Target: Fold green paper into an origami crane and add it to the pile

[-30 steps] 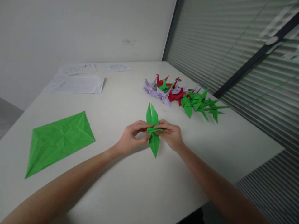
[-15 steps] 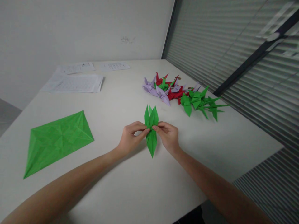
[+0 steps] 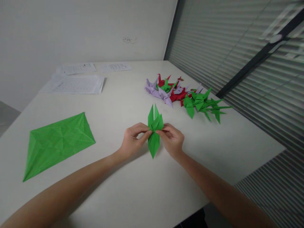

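Note:
A narrow, half-folded green paper piece (image 3: pixel 154 144) stands between my hands on the white table (image 3: pixel 123 104), two points up and one long point toward me. My left hand (image 3: pixel 133 139) pinches its middle from the left with thumb and fingers closed. From the right, my right hand (image 3: pixel 172 139) pinches the same spot. A small flap of the green piece is raised beside my right fingers.
A creased flat green paper sheet (image 3: pixel 59 142) lies to the left. A pile of folded paper cranes (image 3: pixel 182 95) in purple, red and green sits at the right back, near the window blinds (image 3: pixel 237 47). Printed paper sheets (image 3: pixel 76 84) lie at the far left.
The flap that stuck out sideways to the right a second ago is now turned up along the piece. Both hands stayed pinched at its middle and shifted only slightly.

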Demonstrator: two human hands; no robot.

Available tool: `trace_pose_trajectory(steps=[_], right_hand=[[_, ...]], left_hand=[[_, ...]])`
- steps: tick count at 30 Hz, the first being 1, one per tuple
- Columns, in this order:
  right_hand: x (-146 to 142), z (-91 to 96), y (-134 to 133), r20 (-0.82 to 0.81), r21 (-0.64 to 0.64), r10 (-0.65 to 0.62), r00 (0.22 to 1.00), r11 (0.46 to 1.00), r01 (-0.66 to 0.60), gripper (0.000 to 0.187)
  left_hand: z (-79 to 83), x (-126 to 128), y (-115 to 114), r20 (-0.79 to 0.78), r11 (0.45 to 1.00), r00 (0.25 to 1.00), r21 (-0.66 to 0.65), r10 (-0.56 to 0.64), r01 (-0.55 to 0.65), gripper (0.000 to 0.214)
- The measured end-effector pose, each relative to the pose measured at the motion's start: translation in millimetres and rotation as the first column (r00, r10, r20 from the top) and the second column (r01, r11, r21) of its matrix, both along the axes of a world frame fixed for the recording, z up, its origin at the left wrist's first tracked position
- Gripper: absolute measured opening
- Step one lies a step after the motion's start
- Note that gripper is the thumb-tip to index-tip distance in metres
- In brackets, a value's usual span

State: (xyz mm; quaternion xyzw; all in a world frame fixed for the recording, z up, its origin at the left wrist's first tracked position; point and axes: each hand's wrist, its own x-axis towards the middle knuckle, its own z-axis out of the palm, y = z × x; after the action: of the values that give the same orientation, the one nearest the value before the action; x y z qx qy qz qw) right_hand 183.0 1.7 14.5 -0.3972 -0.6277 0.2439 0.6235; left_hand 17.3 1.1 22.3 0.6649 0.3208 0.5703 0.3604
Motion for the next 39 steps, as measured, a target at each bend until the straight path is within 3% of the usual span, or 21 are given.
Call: trace_pose_trajectory(steps=[2,4,9,16,21,26,30,36,39], right_hand=[[5.8,2.6,-1.0,0.081,0.180,0.043,0.996,0.982,-0.057,0.004],[11.0,5.6,-1.7,0.151,0.297,0.079,0.985,0.947,-0.122,0.017],[17.3,8.8,-1.4,0.267,0.364,0.082,0.960,0.914,-0.179,0.027],[18.6,12.9,-2.1,0.311,0.369,0.024,0.950,0.918,-0.144,0.016],[19.2,12.2,-0.5,0.296,0.345,0.062,0.953,0.924,-0.167,0.013],[16.7,7.3,1.0,0.228,0.272,0.109,0.967,0.947,-0.171,0.012],[15.9,10.6,-1.7,0.212,0.282,0.149,0.966,0.937,-0.206,0.016],[19.3,15.0,1.7,0.277,0.233,0.237,0.931,0.923,-0.305,0.023],[23.4,2.1,12.0,0.355,0.137,0.198,0.914,0.956,-0.260,0.020]], left_hand=[[-0.3,-3.9,0.6,-0.032,0.991,0.999,0.132,-0.026,0.030,0.010],[0.1,-7.5,1.4,-0.056,0.974,0.998,0.222,-0.028,0.040,0.016],[2.2,-10.4,2.1,-0.070,0.958,0.998,0.286,-0.006,0.026,0.018],[1.9,-12.3,3.3,-0.074,0.965,0.997,0.259,-0.032,0.050,0.014],[6.4,-15.4,6.5,-0.157,0.911,0.988,0.406,-0.009,0.073,0.006],[10.0,-17.8,8.5,-0.236,0.885,0.971,0.461,0.045,0.071,0.008],[12.6,-22.4,8.3,-0.332,0.860,0.943,0.477,-0.015,0.182,0.013],[8.8,-20.5,8.1,-0.280,0.903,0.958,0.395,-0.058,0.170,0.016],[-6.4,-18.7,13.5,-0.320,0.931,0.946,0.358,0.047,0.074,0.012]])
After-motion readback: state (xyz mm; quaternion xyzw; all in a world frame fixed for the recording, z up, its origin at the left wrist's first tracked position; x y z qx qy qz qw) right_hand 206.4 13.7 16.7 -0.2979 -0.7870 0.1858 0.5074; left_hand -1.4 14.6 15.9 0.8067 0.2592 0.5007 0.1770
